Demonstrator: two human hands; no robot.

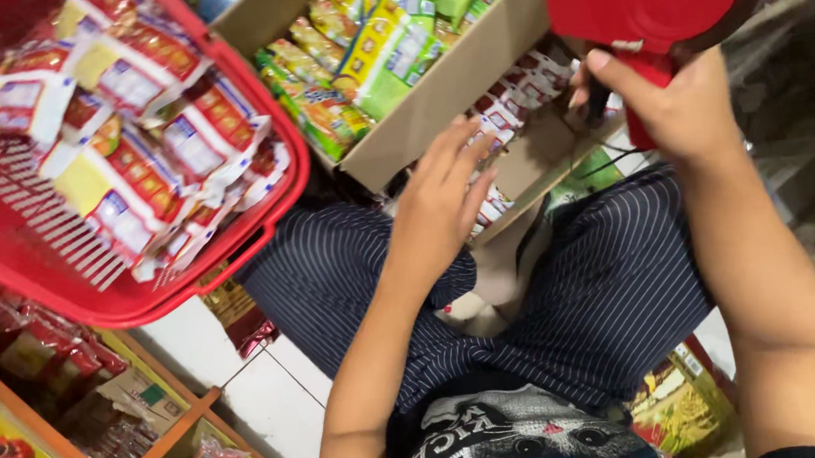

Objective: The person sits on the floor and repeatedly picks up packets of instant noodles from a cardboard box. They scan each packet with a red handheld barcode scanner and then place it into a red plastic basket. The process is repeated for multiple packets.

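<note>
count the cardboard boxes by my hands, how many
2. A larger cardboard box of green packets sits beside the red basket. A lower box of red-and-white packets lies under the left hand. More may be hidden.

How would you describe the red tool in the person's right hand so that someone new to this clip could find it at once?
Start at the open cardboard box of green and yellow packets at top centre. Just right of it, the right hand grips a red plastic tool by its handle, above the striped trousers. Unlike the red basket at left, it is solid, smooth and holds no packets.
</note>
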